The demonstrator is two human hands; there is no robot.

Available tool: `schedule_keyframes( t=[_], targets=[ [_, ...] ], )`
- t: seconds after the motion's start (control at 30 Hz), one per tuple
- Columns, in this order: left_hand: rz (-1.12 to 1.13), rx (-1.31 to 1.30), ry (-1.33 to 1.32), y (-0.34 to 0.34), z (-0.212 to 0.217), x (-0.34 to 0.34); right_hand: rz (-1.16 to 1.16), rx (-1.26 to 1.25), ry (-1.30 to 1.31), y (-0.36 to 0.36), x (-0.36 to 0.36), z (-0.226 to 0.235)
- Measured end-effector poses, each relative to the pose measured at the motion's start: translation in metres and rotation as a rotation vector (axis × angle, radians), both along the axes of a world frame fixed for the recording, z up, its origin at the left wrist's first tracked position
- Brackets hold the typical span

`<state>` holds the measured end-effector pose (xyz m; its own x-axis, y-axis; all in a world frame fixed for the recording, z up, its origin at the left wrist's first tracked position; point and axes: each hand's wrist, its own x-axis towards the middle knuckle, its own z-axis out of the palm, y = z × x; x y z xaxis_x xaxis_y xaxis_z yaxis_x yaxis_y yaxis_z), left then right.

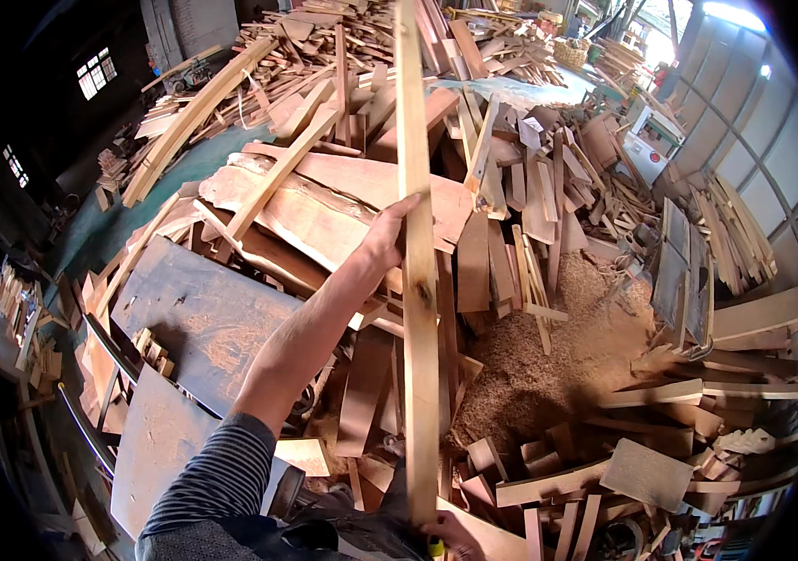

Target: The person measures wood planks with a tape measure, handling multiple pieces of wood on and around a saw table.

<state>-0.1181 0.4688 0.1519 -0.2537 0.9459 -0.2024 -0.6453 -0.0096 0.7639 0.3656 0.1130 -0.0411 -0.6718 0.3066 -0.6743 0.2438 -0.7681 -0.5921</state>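
Note:
A long, pale wooden plank (419, 374) with a dark knot stands almost upright before me, running from the top edge of the view down toward my body. My left arm, in a striped sleeve, reaches out, and my left hand (387, 236) is closed round the plank's left edge at mid-length. Down at its lower end, my right hand (456, 536) grips the plank, partly cut off by the bottom of the view. A small yellow object (434, 547) shows beside that hand, too little of it to name. Behind the plank lies a wide rough-edged slab (334, 201).
Left of me stands a grey metal machine table (198, 309) dusted with shavings. A sawdust heap (548, 374) lies to the right, ringed by loose offcuts (647, 472). Large stacks of boards (315, 56) fill the back. A white machine (644, 150) stands far right near a panelled wall.

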Motion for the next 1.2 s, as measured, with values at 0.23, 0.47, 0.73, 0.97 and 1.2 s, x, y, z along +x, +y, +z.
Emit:
schedule_keyframes(
  t=[0.23, 0.47, 0.73, 0.97, 1.2],
  targets=[
    [0.007, -0.215, 0.114, 0.070, -0.062, 0.032, 0.066, 0.047, -0.110, 0.006, -0.074, 0.098],
    [-0.007, -0.332, 0.102, 0.067, -0.104, 0.044, 0.151, -0.371, -0.085, -0.023, -0.054, -0.033],
    [-0.088, -0.269, 0.237, 0.069, -0.103, 0.033, 0.075, -0.574, 0.133, -0.040, -0.099, -0.102],
    [-0.064, -0.260, 0.703, 0.031, -0.131, 0.013, 0.358, -0.345, 0.345, 0.010, -0.219, -0.022],
    [-0.035, -0.162, 0.812, -0.083, -0.141, -0.003, 0.176, -0.418, 0.490, -0.003, -0.246, -0.012]
  ],
)
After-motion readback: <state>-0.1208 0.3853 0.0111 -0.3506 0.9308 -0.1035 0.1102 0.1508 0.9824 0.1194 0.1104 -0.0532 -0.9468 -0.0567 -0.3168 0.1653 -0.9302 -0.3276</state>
